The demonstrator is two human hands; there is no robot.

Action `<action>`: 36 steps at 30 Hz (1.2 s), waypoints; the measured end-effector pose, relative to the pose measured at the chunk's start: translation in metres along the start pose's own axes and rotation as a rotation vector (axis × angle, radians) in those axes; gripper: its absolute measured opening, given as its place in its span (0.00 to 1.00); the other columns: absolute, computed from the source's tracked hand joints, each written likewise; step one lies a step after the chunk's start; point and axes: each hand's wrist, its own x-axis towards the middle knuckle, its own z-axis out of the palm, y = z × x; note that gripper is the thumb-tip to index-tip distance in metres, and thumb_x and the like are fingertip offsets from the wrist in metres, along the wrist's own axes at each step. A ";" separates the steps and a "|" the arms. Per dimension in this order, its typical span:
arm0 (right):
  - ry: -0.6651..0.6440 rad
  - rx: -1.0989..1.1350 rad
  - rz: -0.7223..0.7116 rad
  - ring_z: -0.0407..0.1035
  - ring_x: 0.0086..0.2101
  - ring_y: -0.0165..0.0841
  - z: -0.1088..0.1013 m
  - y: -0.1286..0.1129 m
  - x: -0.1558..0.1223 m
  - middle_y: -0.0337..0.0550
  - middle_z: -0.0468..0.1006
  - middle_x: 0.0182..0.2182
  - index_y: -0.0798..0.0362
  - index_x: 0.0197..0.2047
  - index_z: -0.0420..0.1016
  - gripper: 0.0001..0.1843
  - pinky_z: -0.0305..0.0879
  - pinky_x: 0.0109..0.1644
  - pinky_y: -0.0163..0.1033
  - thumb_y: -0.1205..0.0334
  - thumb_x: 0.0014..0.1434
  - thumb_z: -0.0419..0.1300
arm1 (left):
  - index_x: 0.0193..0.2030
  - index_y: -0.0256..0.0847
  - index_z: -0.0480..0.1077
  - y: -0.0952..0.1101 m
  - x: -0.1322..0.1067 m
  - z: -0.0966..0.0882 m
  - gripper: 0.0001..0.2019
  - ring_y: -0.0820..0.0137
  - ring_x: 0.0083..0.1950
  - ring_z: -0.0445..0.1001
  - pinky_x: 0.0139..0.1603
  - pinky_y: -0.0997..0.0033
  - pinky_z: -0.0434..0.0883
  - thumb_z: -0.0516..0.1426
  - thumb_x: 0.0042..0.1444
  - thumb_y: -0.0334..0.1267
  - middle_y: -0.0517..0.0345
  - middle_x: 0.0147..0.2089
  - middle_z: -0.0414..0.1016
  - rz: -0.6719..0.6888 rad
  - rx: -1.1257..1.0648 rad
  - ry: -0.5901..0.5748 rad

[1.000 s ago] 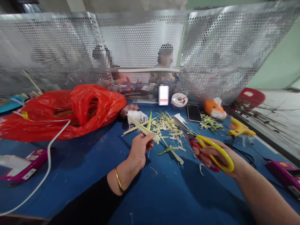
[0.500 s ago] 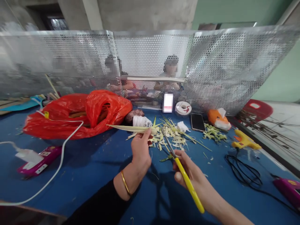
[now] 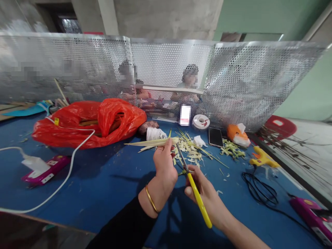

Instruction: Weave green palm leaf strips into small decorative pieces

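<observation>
Between its thumb and fingers my left hand (image 3: 165, 164) pinches a long pale yellow-green leaf strip (image 3: 145, 142). The strip's thin end points left, and its cut end shows just right of the fingertips. My right hand (image 3: 203, 188) is closed round a pair of scissors (image 3: 199, 200) with yellow handles. The scissors' metal blades point up and away, their tips close to the strip's right end. Whether the blades are parted is hard to make out. A heap of pale leaf cuttings (image 3: 190, 152) lies on the blue table (image 3: 103, 183) beyond both hands.
A red plastic bag (image 3: 62, 133) and a purple power strip (image 3: 52, 169) with a white cable sit left. Farther back are white thread (image 3: 155, 134), a ribbon spool (image 3: 201, 122), and a phone (image 3: 215, 137). A yellow glue gun (image 3: 264, 158) lies right. Perforated metal panels (image 3: 171, 62) stand behind.
My left hand, with the leaf strip, has come a little right, nearer the scissors. My right hand with the scissors has shifted slightly left. The camera view has turned a little.
</observation>
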 end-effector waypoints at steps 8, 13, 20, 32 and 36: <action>-0.041 0.048 -0.015 0.62 0.32 0.32 -0.001 0.001 -0.003 0.37 0.66 0.34 0.47 0.58 0.59 0.33 0.62 0.34 0.34 0.41 0.54 0.62 | 0.28 0.38 0.70 0.001 0.005 -0.001 0.14 0.77 0.28 0.68 0.29 0.77 0.63 0.68 0.44 0.43 0.64 0.26 0.70 -0.005 -0.013 0.016; -0.040 0.067 -0.002 0.61 0.31 0.32 0.002 -0.003 -0.001 0.35 0.64 0.32 0.47 0.56 0.60 0.32 0.62 0.35 0.35 0.44 0.53 0.65 | 0.28 0.37 0.71 -0.010 -0.004 0.000 0.17 0.77 0.27 0.67 0.29 0.76 0.63 0.68 0.42 0.48 0.63 0.26 0.70 -0.009 0.051 -0.042; 0.012 0.145 0.039 0.55 0.24 0.27 0.006 -0.005 0.001 0.31 0.62 0.29 0.45 0.52 0.61 0.22 0.56 0.27 0.32 0.47 0.59 0.61 | 0.26 0.38 0.68 -0.019 -0.015 0.005 0.18 0.80 0.21 0.61 0.23 0.77 0.59 0.69 0.40 0.47 0.66 0.22 0.67 -0.081 0.016 -0.079; 0.085 0.117 0.021 0.52 0.19 0.27 0.006 -0.002 0.002 0.29 0.58 0.23 0.46 0.54 0.63 0.23 0.57 0.25 0.34 0.43 0.61 0.58 | 0.27 0.39 0.68 -0.021 -0.025 0.011 0.19 0.79 0.19 0.62 0.21 0.77 0.58 0.69 0.40 0.49 0.68 0.21 0.65 -0.157 -0.014 -0.106; 0.101 0.105 0.031 0.53 0.18 0.27 0.007 -0.004 0.002 0.29 0.60 0.22 0.46 0.55 0.62 0.25 0.59 0.27 0.34 0.44 0.60 0.58 | 0.27 0.39 0.67 -0.020 -0.026 0.014 0.18 0.80 0.18 0.62 0.20 0.78 0.57 0.69 0.41 0.47 0.69 0.19 0.64 -0.207 -0.052 -0.117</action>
